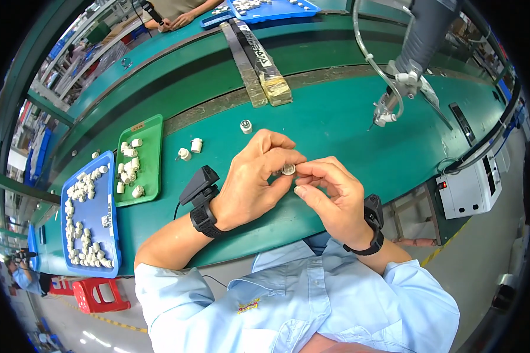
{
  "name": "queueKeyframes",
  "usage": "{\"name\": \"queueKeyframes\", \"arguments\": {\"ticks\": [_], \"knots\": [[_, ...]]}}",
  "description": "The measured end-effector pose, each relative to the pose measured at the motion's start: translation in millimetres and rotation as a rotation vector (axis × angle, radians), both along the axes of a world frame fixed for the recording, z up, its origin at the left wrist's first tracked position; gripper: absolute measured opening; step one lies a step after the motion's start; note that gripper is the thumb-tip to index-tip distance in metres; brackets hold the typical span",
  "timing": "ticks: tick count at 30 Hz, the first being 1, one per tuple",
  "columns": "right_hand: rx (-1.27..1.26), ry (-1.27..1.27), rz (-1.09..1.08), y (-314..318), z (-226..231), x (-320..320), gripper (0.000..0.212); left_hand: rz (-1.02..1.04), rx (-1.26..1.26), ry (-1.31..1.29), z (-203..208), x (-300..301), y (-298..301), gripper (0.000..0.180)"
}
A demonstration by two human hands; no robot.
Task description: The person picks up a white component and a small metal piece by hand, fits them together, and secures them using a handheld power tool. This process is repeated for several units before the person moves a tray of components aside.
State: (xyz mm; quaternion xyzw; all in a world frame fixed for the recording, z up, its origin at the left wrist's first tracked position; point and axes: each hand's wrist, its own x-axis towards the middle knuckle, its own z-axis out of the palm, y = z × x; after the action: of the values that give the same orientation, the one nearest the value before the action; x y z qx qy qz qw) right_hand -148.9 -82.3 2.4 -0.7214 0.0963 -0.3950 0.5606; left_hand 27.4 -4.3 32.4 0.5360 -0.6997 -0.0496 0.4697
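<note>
My left hand (252, 176) pinches a small round white part (288, 169) with a metallic-looking face between thumb and forefinger. Close against it on the other side is my right hand (334, 191), its fingers bent and their tips at the part. The right thumb stands a little apart from those fingers, and I see nothing between them. Beyond my left hand, a white cylindrical piece with a dark-marked top (245, 126) stands on the green bench (347, 147). Two more white pieces, one at the left (184, 154) and one beside it (196, 145), rest nearer the trays.
A green tray (154, 176) and a blue tray (113, 235) hold several white pieces at the left. Two long taped bars (259, 62) lie across the far side. A grey arm-like tool (421, 44) hangs at the right. Another person's hands (174, 23) show far back.
</note>
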Motion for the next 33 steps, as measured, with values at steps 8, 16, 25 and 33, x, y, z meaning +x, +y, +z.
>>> {"name": "queueKeyframes", "arguments": {"ticks": [8, 16, 25, 33], "knots": [[0.095, -0.014, -0.019, 3.6, -6.5, -8.5, 0.031, 0.061, 0.291, 0.05, 1.1, -9.0, 5.8, 0.031], [-0.263, 0.039, -0.149, -3.0, -6.9, -10.0, 0.025, 0.023, 0.243, -0.025, -9.7, -10.8, 5.7, 0.03], [0.566, -0.043, 0.014, -8.8, -3.6, -16.4, 0.023, -0.034, 0.328, 0.347, -12.9, -18.6, 5.7, 0.024], [0.849, -0.096, 0.121, -6.1, 4.8, -23.9, 0.023, -0.196, 0.248, 0.493, -21.8, -24.9, 9.6, 0.021]]}}
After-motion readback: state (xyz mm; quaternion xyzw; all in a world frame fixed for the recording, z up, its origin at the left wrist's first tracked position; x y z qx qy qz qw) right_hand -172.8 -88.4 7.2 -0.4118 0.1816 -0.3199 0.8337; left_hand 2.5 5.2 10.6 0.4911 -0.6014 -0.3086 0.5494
